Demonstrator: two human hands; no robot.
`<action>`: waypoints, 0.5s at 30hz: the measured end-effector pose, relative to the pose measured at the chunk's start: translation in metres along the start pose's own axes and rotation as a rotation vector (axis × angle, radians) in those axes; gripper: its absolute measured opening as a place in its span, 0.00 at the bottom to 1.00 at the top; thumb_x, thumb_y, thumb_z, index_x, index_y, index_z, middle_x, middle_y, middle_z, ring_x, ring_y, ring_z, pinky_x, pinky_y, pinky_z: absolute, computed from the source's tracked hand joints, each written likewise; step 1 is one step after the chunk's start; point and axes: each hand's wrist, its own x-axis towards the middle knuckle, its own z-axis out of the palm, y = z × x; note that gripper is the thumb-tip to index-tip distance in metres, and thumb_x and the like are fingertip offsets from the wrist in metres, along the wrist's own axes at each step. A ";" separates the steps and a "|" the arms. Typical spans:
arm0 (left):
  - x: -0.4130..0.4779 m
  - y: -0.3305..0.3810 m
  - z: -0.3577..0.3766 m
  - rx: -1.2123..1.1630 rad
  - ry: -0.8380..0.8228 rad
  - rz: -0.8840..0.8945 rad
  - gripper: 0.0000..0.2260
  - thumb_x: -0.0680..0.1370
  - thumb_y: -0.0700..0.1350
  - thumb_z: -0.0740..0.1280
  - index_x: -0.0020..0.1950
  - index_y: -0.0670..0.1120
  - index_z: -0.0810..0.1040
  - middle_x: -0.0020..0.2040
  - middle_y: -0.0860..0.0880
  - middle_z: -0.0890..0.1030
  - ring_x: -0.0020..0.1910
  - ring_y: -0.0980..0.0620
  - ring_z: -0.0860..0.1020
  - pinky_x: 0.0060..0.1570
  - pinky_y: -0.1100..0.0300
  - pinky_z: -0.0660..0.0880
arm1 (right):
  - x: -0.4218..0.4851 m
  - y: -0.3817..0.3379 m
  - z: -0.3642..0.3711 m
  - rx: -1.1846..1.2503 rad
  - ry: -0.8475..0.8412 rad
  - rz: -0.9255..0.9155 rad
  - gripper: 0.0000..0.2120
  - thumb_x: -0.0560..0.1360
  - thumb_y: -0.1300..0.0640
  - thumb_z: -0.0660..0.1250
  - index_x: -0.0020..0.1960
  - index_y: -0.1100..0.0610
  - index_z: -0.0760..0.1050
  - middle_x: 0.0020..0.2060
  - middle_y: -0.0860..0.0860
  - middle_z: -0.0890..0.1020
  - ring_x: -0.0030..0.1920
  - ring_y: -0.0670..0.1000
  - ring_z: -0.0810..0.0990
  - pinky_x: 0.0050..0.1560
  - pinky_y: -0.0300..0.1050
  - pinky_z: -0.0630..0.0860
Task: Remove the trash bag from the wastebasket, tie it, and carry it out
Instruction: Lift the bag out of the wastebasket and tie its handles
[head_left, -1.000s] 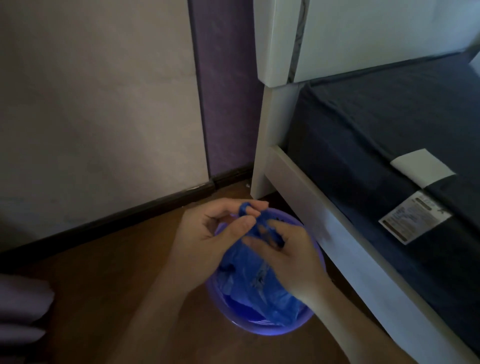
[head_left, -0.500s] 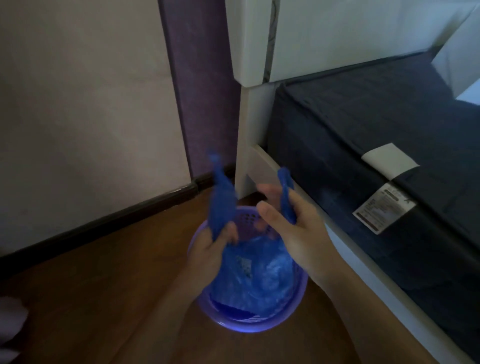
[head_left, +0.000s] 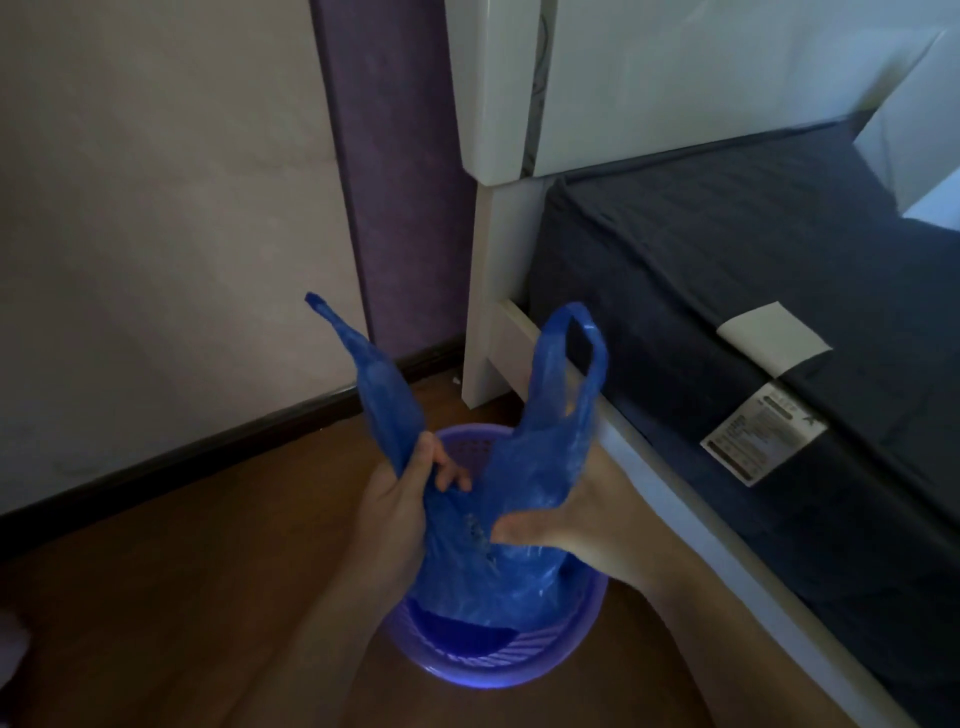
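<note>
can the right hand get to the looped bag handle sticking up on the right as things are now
Probably yes. The right hand already grips the bag just below that looped handle, which stands free in the air with nothing around it, so sliding up should work.

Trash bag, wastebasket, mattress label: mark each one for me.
trash bag (head_left: 498, 566), head view, crumpled body between the hands
wastebasket (head_left: 519, 670), head view, slotted inner wall near the front rim
mattress label (head_left: 761, 439), head view, middle of the printed tag
</note>
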 end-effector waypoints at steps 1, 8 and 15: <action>-0.004 0.000 0.001 0.027 -0.008 -0.007 0.16 0.80 0.49 0.63 0.33 0.48 0.74 0.30 0.48 0.74 0.34 0.50 0.77 0.47 0.52 0.74 | 0.003 0.001 0.005 0.010 0.004 -0.021 0.43 0.56 0.43 0.83 0.66 0.52 0.73 0.60 0.47 0.81 0.62 0.47 0.80 0.60 0.44 0.79; -0.010 0.001 0.000 0.014 0.044 -0.025 0.15 0.80 0.49 0.63 0.35 0.46 0.73 0.30 0.49 0.70 0.31 0.52 0.73 0.42 0.56 0.72 | 0.015 0.002 0.026 0.362 0.164 0.009 0.09 0.79 0.57 0.68 0.57 0.57 0.82 0.51 0.50 0.87 0.57 0.47 0.84 0.63 0.45 0.76; -0.004 0.013 -0.002 -0.454 0.306 -0.086 0.15 0.83 0.48 0.61 0.36 0.47 0.71 0.24 0.52 0.67 0.25 0.53 0.72 0.45 0.54 0.74 | 0.025 -0.007 0.023 0.910 0.431 0.174 0.20 0.82 0.56 0.60 0.31 0.55 0.65 0.21 0.50 0.61 0.21 0.48 0.60 0.30 0.48 0.76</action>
